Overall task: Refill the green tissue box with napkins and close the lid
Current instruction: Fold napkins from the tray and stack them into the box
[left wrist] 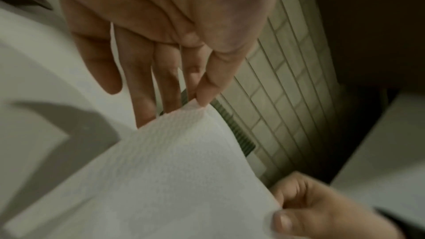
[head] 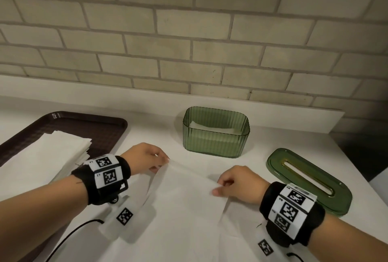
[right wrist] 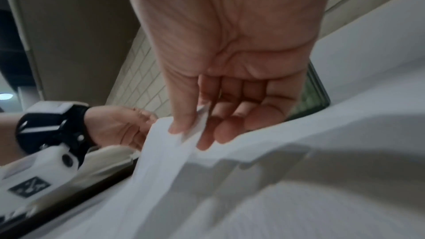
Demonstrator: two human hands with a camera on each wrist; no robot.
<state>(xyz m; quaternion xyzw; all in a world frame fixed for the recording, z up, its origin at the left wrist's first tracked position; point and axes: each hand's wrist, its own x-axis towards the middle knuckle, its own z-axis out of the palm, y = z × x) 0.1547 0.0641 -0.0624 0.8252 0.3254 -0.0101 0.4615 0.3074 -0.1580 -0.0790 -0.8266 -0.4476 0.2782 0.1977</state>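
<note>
the left hand (head: 144, 157) pinches one far corner of a napkin (head: 189, 194) between thumb and fingertips, and the right hand (head: 239, 184) pinches the other far corner, thumb over curled fingers; the sheet is lifted along that edge and sags toward the person, just in front of the box (head: 216, 133). the box stands open, with some white paper already lying low inside it. its lid (head: 308, 179) lies flat to the right of the box and slightly nearer, slot up, close beside the right wrist. a stack (head: 48, 156) of more napkins sits on a brown tray (head: 88, 124) to the left of the box. the step in hand looks like folding or shaping this sheet before it goes in. to do it well, i would keep both pinches level so the edge stays straight, bring the corners over evenly so the fold matches the box's width, and press the crease flat on the counter rather than in the air. thin paper like this tears or skews if one hand pulls ahead. the folded piece should drop squarely onto the paper inside, not catch on the ribbed wall. filling seems only begun, and the lid is still to be fitted.
</note>
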